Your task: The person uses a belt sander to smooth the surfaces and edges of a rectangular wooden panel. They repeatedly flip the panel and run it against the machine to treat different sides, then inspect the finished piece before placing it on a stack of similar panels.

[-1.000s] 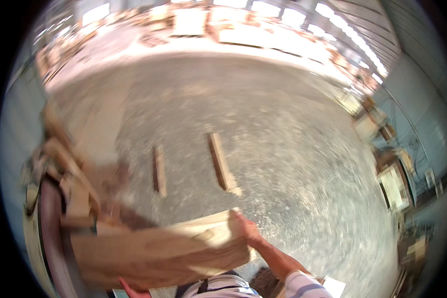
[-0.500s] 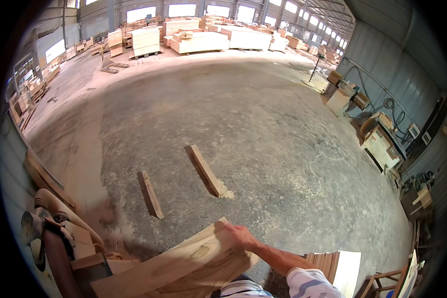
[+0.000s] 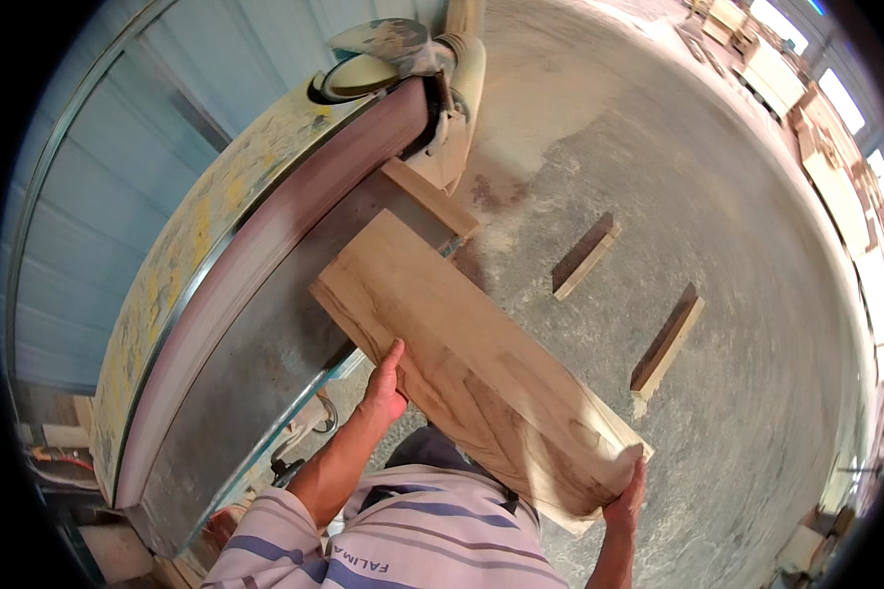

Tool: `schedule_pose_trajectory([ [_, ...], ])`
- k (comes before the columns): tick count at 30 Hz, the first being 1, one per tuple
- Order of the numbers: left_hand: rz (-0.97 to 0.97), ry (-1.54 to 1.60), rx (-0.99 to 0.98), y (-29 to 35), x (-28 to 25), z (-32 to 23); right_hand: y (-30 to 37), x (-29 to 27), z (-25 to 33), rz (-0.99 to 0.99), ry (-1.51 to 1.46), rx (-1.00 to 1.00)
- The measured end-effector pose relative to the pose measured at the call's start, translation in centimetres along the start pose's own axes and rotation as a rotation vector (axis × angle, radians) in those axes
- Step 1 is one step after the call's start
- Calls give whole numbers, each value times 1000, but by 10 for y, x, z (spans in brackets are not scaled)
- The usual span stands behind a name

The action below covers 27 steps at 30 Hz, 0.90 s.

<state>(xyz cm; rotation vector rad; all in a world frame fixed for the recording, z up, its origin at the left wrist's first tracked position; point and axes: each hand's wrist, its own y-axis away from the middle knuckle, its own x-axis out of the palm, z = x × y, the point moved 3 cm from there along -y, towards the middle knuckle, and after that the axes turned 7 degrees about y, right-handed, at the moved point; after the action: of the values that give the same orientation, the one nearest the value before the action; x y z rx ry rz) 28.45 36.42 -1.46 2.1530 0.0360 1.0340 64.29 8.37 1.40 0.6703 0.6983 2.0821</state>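
A wide wooden board with dark wavy grain is held slantwise in front of me. My left hand grips its near long edge, thumb on top and fingers hidden beneath. At the board's right end, my right hand is closed around the corner. The left end lies over the grey metal table of an edge belt sander; whether it touches the table I cannot tell. Beyond that end runs the sander's reddish-brown belt, apart from the board.
A wooden stop bar crosses the far end of the sander table, near a ribbed hose. Two wood strips, one nearer the sander and another farther right, lie on the concrete floor. Stacked timber stands far off.
My view has swung left and down to the sander. The board's left end is now over the metal table, and my left hand has come into view on its near edge.
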Motion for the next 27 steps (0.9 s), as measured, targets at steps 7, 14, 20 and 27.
schedule_pose_trajectory([
  [7, -3, 40, 84, -10, 22, -4, -16, 9, 6, 87, 101, -1],
  [14, -105, -149, 185, -18, 24, 16, -48, 16, 19, 180, 76, -17],
  [20, -264, -96, 180, -9, 36, 50, -38, 28, 15, 168, 99, 41],
  [27, -254, -112, 206, -27, 39, 38, -43, 43, 20, 169, 28, 49],
])
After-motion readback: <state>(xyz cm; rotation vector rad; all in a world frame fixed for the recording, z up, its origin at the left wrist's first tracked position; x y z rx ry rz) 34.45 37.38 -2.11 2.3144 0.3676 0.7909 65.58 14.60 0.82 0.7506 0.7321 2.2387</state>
